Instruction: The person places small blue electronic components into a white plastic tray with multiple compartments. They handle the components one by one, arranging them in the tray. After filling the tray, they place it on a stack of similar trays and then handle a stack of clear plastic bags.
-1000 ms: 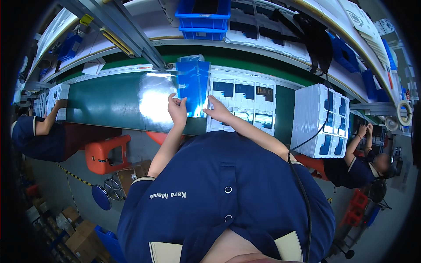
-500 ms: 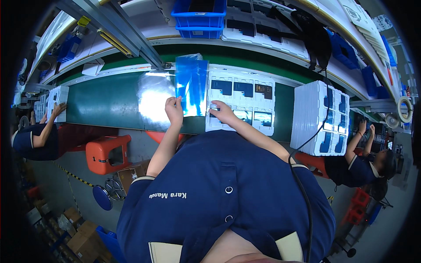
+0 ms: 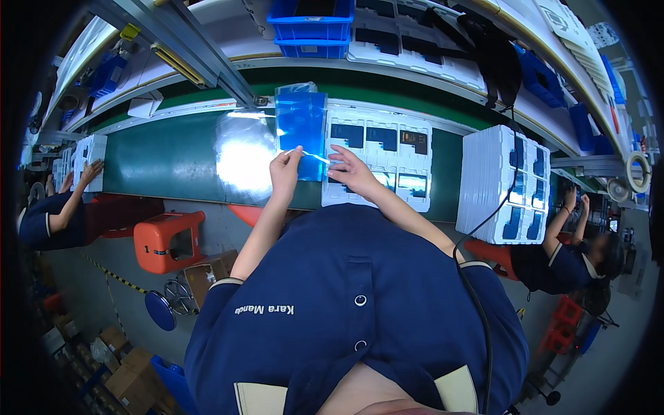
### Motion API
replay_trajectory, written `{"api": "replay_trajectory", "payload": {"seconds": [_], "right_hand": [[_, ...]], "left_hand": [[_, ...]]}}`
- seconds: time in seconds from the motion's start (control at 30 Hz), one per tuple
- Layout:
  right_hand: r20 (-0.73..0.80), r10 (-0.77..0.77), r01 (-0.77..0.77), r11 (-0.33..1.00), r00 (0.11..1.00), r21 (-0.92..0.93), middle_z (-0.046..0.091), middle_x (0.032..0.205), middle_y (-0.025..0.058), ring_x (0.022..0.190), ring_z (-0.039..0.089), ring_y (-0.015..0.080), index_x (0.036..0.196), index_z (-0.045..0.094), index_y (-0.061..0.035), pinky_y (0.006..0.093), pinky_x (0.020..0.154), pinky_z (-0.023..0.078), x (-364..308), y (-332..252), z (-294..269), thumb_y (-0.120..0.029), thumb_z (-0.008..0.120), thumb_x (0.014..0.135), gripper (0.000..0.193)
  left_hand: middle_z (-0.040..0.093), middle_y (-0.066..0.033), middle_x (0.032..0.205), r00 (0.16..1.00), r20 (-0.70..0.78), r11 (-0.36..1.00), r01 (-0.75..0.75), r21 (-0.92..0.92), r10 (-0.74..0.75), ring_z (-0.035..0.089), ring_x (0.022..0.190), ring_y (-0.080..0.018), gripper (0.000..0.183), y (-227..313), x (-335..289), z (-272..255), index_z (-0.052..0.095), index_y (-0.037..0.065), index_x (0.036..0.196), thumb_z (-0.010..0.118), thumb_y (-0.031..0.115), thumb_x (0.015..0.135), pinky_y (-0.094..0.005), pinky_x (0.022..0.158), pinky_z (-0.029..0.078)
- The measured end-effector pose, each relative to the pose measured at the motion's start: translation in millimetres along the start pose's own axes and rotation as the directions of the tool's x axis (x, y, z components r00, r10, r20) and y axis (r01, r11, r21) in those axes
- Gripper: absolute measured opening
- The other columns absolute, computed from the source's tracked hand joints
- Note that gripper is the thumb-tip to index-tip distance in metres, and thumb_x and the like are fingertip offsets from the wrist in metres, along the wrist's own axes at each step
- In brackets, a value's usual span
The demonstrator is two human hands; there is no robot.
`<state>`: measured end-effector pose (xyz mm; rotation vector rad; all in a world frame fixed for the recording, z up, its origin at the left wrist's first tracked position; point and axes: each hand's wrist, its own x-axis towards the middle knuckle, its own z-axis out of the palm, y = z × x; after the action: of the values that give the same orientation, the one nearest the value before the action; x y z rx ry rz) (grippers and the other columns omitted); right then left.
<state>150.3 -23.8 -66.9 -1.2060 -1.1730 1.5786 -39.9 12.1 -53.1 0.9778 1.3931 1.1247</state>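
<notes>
My left hand (image 3: 283,173) is closed in a pinch above the stack of blue film sheets (image 3: 301,124). From its fingertips a narrow, shiny strip of clear film (image 3: 312,158) runs toward my right hand (image 3: 351,173). That right hand has its fingers spread over the left edge of a white plastic tray (image 3: 379,160); whether a fingertip touches the strip's end is unclear. Dark flat parts (image 3: 381,140) with a stepped outline sit in the tray's pockets. Left of the blue sheets lies a pile of clear, glossy film (image 3: 245,155).
A tall stack of white trays (image 3: 484,183) stands to the right, a black cable hanging before it. Blue bins (image 3: 311,28) and a black bag (image 3: 491,52) occupy the shelf above. Co-workers sit at both sides. An orange stool (image 3: 166,242) is at the lower left.
My left hand has moved right, over the blue sheets, and a bright film strip now shows between my hands. The right hand's fingers have spread apart more.
</notes>
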Motion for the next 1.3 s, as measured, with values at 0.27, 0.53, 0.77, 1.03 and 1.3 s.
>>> {"api": "replay_trajectory", "payload": {"seconds": [0.27,0.53,0.77,1.03,1.3], "right_hand": [[-0.106,-0.049,0.054,0.998,0.993,0.044,0.058,0.085,-0.0010,0.078,0.057,0.0057,0.126,0.050,-0.0053,0.0177,0.073,0.045,-16.9,-22.3,-20.0,0.006,0.060,0.081,0.047],[-0.248,-0.113,0.096,0.992,0.962,-0.081,0.059,0.086,0.0023,0.077,0.056,0.0098,0.091,0.066,-0.0011,0.0227,0.071,0.045,-33.0,-21.2,-37.8,-0.010,0.068,0.082,0.013],[-0.210,-0.161,0.158,0.987,0.964,-0.028,0.057,0.088,0.0023,0.073,0.052,0.0062,0.089,0.066,0.0001,0.0191,0.064,0.042,-45.1,-16.2,-53.5,-0.009,0.069,0.080,0.013],[-0.228,-0.182,0.169,0.983,0.957,-0.075,0.061,0.091,0.0026,0.072,0.055,0.0060,0.091,0.069,-0.0004,0.0185,0.060,0.045,-49.5,-28.6,-64.2,-0.006,0.072,0.077,0.016],[-0.308,-0.012,0.180,0.833,0.951,0.523,0.063,0.091,0.0073,0.073,0.059,0.0106,0.089,0.067,-0.0009,0.0243,0.063,0.049,-37.0,-24.9,-90.0,-0.003,0.067,0.080,0.010]], "left_hand": [[0.064,-0.0053,0.084,0.932,0.250,0.948,-0.202,-0.246,0.263,0.053,0.068,-0.0038,0.048,22.3,-20.4,28.5,0.045,0.002,0.126,0.066,0.007,0.083,-0.0180,0.058,0.039],[0.066,-0.0058,0.090,0.870,0.477,0.955,-0.235,0.180,0.124,0.061,0.082,-0.0092,0.019,6.8,-17.1,27.8,0.063,-0.002,0.099,0.066,0.006,0.082,-0.0212,0.072,0.046],[0.063,-0.0034,0.067,0.841,0.534,0.944,-0.241,0.225,0.088,0.053,0.063,-0.0058,0.019,30.7,-31.7,37.2,0.066,-0.003,0.075,0.068,0.014,0.082,-0.0214,0.057,0.041],[0.056,-0.0073,0.063,0.805,0.576,0.858,-0.390,0.335,0.141,0.047,0.059,-0.0081,0.029,18.2,-18.3,41.7,0.059,-0.007,0.068,0.066,0.017,0.084,-0.0263,0.052,0.036],[0.063,-0.0138,0.068,0.794,0.527,0.835,-0.487,0.256,0.302,0.052,0.057,-0.0178,0.044,11.9,-17.5,55.2,0.067,-0.003,0.076,0.044,0.028,0.095,-0.0309,0.056,0.040]]}}
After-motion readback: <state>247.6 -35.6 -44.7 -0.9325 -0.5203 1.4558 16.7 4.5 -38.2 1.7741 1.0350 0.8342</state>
